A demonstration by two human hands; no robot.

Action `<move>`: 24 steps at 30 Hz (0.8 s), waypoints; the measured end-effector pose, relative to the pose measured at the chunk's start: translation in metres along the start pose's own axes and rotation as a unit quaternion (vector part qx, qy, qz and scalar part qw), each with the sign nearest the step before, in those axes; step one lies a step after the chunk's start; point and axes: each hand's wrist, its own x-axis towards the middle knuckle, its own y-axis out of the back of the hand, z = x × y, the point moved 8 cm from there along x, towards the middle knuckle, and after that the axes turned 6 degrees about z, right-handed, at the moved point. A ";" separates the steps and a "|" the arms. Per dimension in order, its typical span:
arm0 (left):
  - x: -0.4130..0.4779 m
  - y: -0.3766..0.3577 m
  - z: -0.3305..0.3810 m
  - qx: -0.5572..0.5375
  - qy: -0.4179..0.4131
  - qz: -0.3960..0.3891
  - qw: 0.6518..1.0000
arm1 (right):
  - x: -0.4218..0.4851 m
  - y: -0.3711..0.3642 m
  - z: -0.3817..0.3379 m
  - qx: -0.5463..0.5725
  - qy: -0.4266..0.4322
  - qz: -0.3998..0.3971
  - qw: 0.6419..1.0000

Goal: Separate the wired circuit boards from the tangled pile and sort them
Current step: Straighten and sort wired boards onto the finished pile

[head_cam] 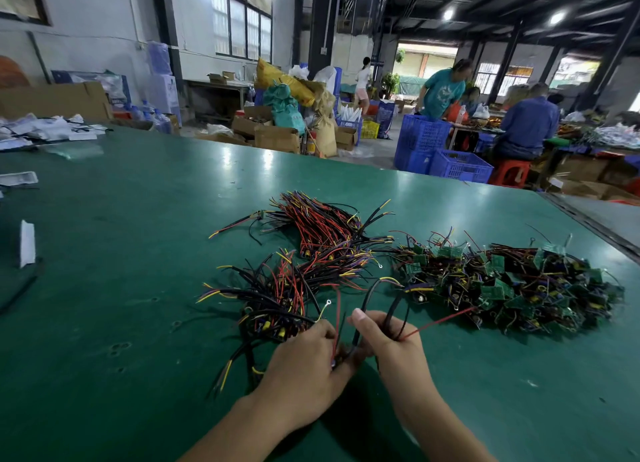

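On the green table a tangled pile of small green circuit boards with wires lies at the right. Two bundles of sorted wired boards lie in the middle: a far bundle and a near bundle. My left hand grips the near bundle's end and a red wire. Close beside it, my right hand is curled round black and red wires of one board, whose red wire runs toward the tangled pile. The board itself is hidden between my hands.
A white scrap and plastic packaging lie at the table's left. Blue crates, cardboard boxes and several people stand beyond the far edge. A metal strip runs along the right edge.
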 end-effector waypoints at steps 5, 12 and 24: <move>-0.002 -0.005 0.008 0.126 -0.056 0.000 0.991 | -0.004 -0.011 0.009 -0.112 0.008 -0.095 0.989; -0.001 -0.008 0.004 0.112 -0.041 -0.017 0.993 | -0.005 -0.015 0.004 -0.153 0.063 -0.097 0.981; 0.003 0.008 0.012 -0.238 0.011 -0.027 0.971 | -0.003 -0.008 -0.005 -0.148 0.027 -0.108 0.983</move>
